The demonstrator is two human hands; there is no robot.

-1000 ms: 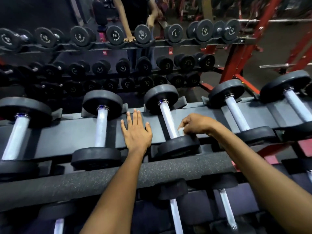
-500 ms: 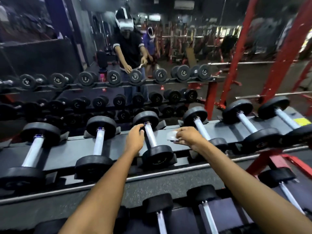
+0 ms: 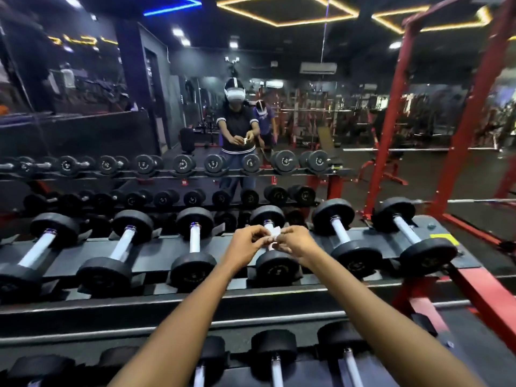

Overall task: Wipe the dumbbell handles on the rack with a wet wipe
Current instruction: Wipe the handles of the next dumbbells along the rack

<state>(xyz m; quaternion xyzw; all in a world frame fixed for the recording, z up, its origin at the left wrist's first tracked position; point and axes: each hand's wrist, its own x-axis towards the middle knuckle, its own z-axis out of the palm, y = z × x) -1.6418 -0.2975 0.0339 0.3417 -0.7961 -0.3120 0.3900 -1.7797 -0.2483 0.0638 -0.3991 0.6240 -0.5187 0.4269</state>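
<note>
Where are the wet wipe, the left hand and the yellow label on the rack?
wet wipe [image 3: 275, 233], head view, white fold between the hands.
left hand [image 3: 245, 244], head view, back of hand.
yellow label [image 3: 444, 239], head view, its middle.

white wet wipe [image 3: 275, 233], black dumbbell heads [image 3: 194, 268] with pale handles [image 3: 194, 241], red frame [image 3: 391, 113], yellow label [image 3: 444, 239]
</note>
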